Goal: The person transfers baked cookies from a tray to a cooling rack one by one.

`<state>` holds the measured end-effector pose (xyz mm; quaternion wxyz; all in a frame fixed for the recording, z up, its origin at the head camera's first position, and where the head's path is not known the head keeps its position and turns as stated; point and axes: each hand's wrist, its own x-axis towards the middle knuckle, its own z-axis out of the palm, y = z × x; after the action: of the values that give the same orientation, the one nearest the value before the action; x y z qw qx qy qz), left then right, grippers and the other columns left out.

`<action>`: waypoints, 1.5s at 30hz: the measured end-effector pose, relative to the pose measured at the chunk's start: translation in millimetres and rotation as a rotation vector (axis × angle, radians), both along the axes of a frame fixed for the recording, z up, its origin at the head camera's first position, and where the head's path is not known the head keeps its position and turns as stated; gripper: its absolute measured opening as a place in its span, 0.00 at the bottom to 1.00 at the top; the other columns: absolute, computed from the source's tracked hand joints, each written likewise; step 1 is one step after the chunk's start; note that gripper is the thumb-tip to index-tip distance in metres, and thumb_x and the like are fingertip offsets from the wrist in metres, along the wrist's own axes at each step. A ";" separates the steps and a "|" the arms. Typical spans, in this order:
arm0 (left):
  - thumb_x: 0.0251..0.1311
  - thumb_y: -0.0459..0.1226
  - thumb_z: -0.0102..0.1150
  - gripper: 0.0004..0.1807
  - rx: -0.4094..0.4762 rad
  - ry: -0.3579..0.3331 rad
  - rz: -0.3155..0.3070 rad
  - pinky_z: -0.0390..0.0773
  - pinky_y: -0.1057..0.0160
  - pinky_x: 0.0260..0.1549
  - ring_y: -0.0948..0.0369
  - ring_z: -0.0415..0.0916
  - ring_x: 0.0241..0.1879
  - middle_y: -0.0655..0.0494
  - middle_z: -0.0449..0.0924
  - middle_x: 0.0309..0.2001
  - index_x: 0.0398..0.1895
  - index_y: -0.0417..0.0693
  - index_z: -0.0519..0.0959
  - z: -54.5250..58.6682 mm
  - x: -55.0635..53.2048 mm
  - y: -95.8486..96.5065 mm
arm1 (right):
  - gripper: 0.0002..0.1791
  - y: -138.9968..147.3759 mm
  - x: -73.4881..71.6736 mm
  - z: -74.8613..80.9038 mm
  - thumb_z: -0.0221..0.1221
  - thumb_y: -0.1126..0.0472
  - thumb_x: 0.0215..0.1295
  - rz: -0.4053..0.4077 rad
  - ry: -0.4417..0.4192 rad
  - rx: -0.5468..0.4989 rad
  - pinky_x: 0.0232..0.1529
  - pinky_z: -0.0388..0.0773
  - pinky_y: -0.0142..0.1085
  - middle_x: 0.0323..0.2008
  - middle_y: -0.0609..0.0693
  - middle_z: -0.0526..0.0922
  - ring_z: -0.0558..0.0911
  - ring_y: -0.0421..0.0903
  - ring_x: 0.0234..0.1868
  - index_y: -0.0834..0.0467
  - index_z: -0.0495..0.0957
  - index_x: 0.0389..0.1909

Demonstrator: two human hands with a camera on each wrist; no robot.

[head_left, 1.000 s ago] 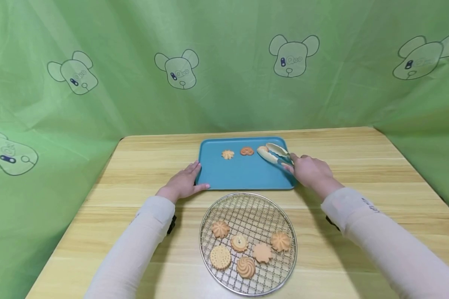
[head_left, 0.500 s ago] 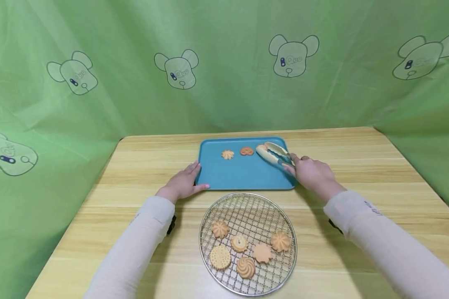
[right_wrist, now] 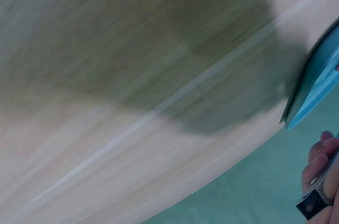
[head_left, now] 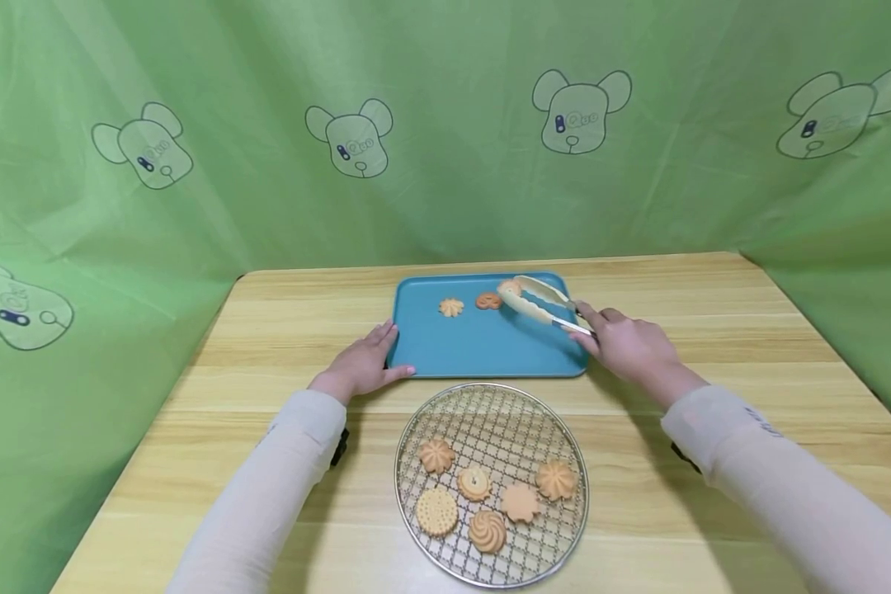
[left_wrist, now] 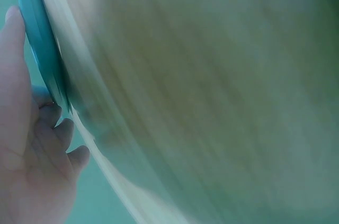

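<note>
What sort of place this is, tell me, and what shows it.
Probably a staged recording booth rather than a working kitchen: a green curtain with cartoon prints hangs behind and beside a wooden table, where cookies lie on a wire rack.

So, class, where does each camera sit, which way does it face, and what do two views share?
Head: on the head, facing forward and down at the tray and wire rack; left hand, right hand and sleeves show.
Left wrist: worn there, facing the tray's edge and tabletop; left hand shows.
Right wrist: worn there, facing tabletop and tray corner; part of right hand shows.
Both wrist views share the tray.
</note>
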<state>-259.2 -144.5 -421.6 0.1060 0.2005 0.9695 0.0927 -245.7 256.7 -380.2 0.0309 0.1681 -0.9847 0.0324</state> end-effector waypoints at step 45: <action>0.63 0.64 0.42 0.50 -0.017 -0.007 0.001 0.46 0.53 0.69 0.50 0.37 0.73 0.48 0.34 0.75 0.75 0.41 0.43 0.1 0.3 -0.5 | 0.32 3.9 21.5 -24.4 0.57 0.40 0.63 0.708 0.347 -0.053 0.20 0.80 0.37 0.42 0.56 0.83 0.82 0.48 0.22 0.54 0.73 0.63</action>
<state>-258.9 -145.0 -421.5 0.1108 0.1987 0.9700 0.0850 -224.2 260.6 -404.6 0.1881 0.4993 -0.8449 0.0374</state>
